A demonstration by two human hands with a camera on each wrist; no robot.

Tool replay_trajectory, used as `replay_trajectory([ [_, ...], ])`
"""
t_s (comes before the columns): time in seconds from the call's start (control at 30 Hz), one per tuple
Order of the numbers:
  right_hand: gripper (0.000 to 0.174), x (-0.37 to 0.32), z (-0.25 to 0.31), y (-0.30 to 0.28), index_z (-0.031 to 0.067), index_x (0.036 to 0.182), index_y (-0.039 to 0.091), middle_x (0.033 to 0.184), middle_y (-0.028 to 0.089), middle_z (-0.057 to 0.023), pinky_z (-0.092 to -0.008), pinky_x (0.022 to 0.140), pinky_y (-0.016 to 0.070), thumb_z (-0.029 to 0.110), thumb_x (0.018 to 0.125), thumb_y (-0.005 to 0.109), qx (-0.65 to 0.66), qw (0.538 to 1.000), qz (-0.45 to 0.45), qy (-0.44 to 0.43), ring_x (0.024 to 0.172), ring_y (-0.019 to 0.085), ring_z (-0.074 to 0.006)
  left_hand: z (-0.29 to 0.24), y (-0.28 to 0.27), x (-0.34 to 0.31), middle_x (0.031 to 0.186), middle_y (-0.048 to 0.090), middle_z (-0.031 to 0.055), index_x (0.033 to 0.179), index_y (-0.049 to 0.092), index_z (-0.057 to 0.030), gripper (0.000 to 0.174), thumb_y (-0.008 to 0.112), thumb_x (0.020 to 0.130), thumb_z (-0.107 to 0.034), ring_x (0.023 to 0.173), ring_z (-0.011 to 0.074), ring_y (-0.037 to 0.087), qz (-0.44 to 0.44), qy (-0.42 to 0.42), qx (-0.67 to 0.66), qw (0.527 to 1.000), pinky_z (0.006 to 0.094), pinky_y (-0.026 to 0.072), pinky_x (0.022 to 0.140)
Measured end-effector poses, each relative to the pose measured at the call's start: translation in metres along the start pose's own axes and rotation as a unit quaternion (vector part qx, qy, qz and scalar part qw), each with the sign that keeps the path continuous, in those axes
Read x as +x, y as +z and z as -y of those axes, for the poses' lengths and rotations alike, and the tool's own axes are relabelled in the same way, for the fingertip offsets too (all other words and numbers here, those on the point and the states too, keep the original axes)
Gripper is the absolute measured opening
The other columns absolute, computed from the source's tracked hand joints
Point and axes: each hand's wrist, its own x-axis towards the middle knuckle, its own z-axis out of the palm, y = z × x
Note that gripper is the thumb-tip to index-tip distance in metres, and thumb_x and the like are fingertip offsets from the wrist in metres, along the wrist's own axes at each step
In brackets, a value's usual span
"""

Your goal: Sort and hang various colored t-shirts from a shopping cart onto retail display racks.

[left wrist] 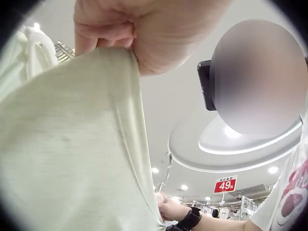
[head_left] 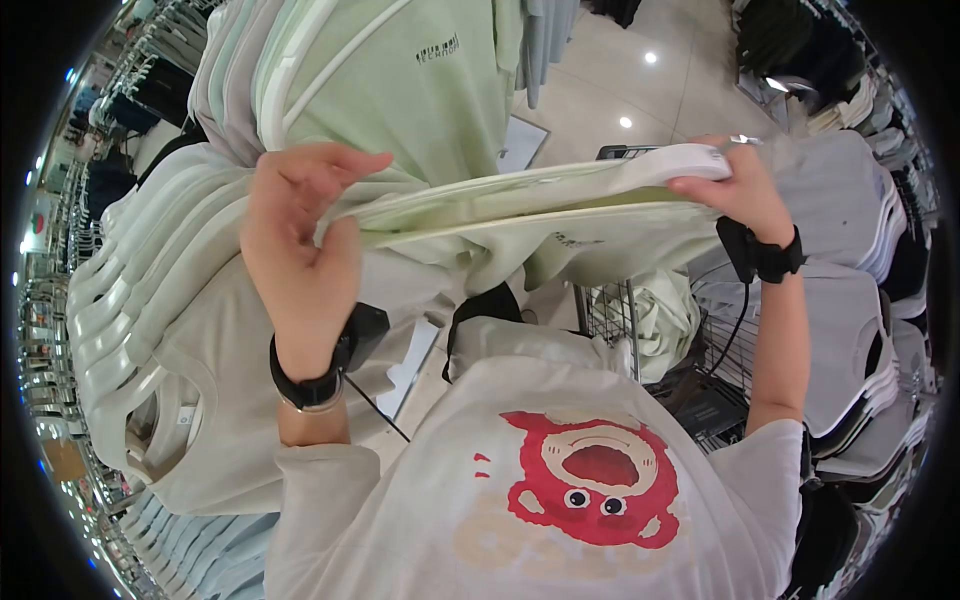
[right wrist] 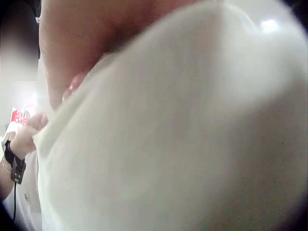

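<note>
A pale green T-shirt is stretched crosswise in front of the chest between both hands. My left hand, fingers curled, is at its left end; in the left wrist view this hand pinches the top edge of the cloth. At the right end my right hand grips a white hanger, thumb below and fingers above, with the shirt's fabric beneath. Pale cloth fills most of the right wrist view and hides the right fingertips.
A rack of pale shirts on hangers crowds the left. Another light green T-shirt hangs ahead. On the right, a wire cart holds crumpled pale green cloth. Grey shirts hang beyond it.
</note>
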Motion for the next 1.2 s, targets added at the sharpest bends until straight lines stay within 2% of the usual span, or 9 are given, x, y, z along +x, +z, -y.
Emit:
replay_trajectory([
  [0.37,0.032,0.073,0.09,-0.005,0.0025,0.071,0.059,0.065,0.054,0.004,-0.0179,0.049,0.0339,0.023,0.063,0.082,0.11,0.981,-0.07,-0.146,0.059,0.045,0.0,-0.003,0.012,0.005,0.08,0.057,0.0116,0.094,0.05,-0.0034,0.035,0.067,0.064,-0.005,0.076,0.0305,0.055,0.086,0.012,0.39,0.917,0.0381,0.0427,0.063],
  [0.57,0.035,0.118,0.079,-0.008,0.0038,0.103,0.055,0.082,0.058,0.0025,-0.0218,0.068,0.0429,0.023,0.077,0.068,0.075,0.984,-0.032,-0.157,0.074,0.051,-0.0053,-0.001,0.013,0.02,0.078,0.058,0.011,0.094,0.05,-0.0053,0.034,0.067,0.064,-0.003,0.072,0.0321,0.056,0.004,0.018,0.453,0.891,0.0393,0.0422,0.06],
  [0.63,0.027,0.136,0.082,-0.001,-0.003,0.098,0.059,0.085,0.063,-0.0133,-0.0288,0.07,0.0451,0.016,0.078,0.061,0.006,0.987,-0.057,-0.148,0.08,0.059,-0.0198,0.001,0.013,0.033,0.079,0.059,0.0115,0.094,0.049,-0.0059,0.034,0.067,0.065,-0.003,0.072,0.0329,0.057,-0.016,0.007,0.473,0.881,0.0403,0.0427,0.06],
  [0.7,0.031,0.161,0.045,0.008,0.0038,0.1,0.06,0.083,0.064,-0.0042,-0.0278,0.07,0.0464,0.027,0.079,0.064,-0.044,0.979,-0.109,-0.164,0.074,0.059,-0.0136,0.004,0.015,0.048,0.081,0.06,0.0131,0.095,0.048,-0.0069,0.033,0.066,0.067,-0.006,0.071,0.0348,0.057,-0.038,-0.028,0.484,0.874,0.0428,0.0432,0.06],
  [0.77,0.026,0.177,0.044,0.006,-0.0021,0.095,0.06,0.082,0.062,-0.0178,-0.0306,0.07,0.0457,0.018,0.079,0.059,-0.125,0.987,-0.095,-0.024,0.079,0.061,-0.0245,0.012,0.021,0.053,0.08,0.06,0.0142,0.096,0.047,-0.0063,0.032,0.066,0.071,-0.01,0.07,0.0367,0.056,-0.026,0.011,0.459,0.888,0.0443,0.0421,0.059],
  [0.9,0.02,0.235,-0.027,0.025,-0.0011,0.091,0.061,0.083,0.061,-0.0231,-0.0402,0.07,0.0463,0.01,0.078,0.051,0.007,0.955,-0.183,-0.234,0.08,0.059,-0.0378,-0.002,0.04,0.083,0.072,0.052,0.0197,0.099,0.048,-0.0041,0.03,0.064,0.079,-0.019,0.061,0.0346,0.051,0.029,-0.018,0.376,0.926,0.0394,0.0381,0.057],
  [1.0,0.02,0.252,-0.025,0.031,-0.0003,0.088,0.062,0.085,0.061,-0.0239,-0.0455,0.07,0.0461,0.016,0.081,0.051,-0.032,0.969,-0.212,-0.123,0.082,0.059,-0.0392,-0.006,0.056,0.084,0.074,0.053,0.0179,0.1,0.049,-0.0037,0.027,0.061,0.082,-0.019,0.068,0.0268,0.055,0.01,-0.013,0.411,0.912,0.0349,0.0406,0.061],
  [1.03,0.024,0.261,-0.011,0.045,0.0003,0.091,0.061,0.087,0.061,-0.0239,-0.0457,0.07,0.0453,0.02,0.085,0.049,-0.012,0.92,-0.309,-0.243,0.082,0.058,-0.039,-0.007,0.053,0.085,0.077,0.054,0.0172,0.102,0.049,-0.0035,0.027,0.06,0.084,-0.02,0.075,0.0246,0.058,0.006,0.0,0.458,0.889,0.0329,0.0426,0.065],
  [1.2,0.026,0.301,-0.005,0.082,0.0064,0.08,0.067,0.082,0.065,-0.0176,-0.0442,0.069,0.049,0.03,0.072,0.059,-0.104,0.961,-0.252,-0.054,0.08,0.062,-0.0336,0.028,0.029,0.083,0.107,0.058,0.017,0.113,0.051,-0.0049,0.035,0.057,0.087,-0.028,0.103,0.0293,0.055,-0.06,-0.077,0.448,0.889,0.0336,0.0424,0.085],
])
